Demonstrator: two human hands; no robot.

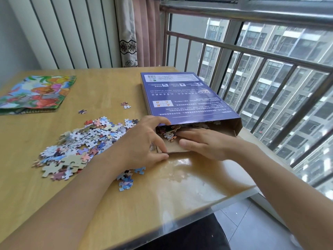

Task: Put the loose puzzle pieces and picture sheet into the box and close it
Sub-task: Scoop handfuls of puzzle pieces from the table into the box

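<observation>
A flat purple puzzle box (182, 94) lies on the wooden table, its near end open with a brown flap folded out. Puzzle pieces (169, 135) sit inside the opening. My left hand (144, 143) grips the left corner of the open end, fingers over the top edge and thumb at the flap. My right hand (207, 144) lies flat on the flap, fingers reaching into the opening against the pieces. A big heap of loose pieces (81, 145) lies left of the box. The colourful picture sheet (36, 92) rests at the far left.
Stray pieces (126, 105) lie behind the heap and a small cluster (127, 179) under my left forearm. The table's (180, 186) right edge runs beside a metal window railing (252, 56). Curtains (137, 33) hang at the back.
</observation>
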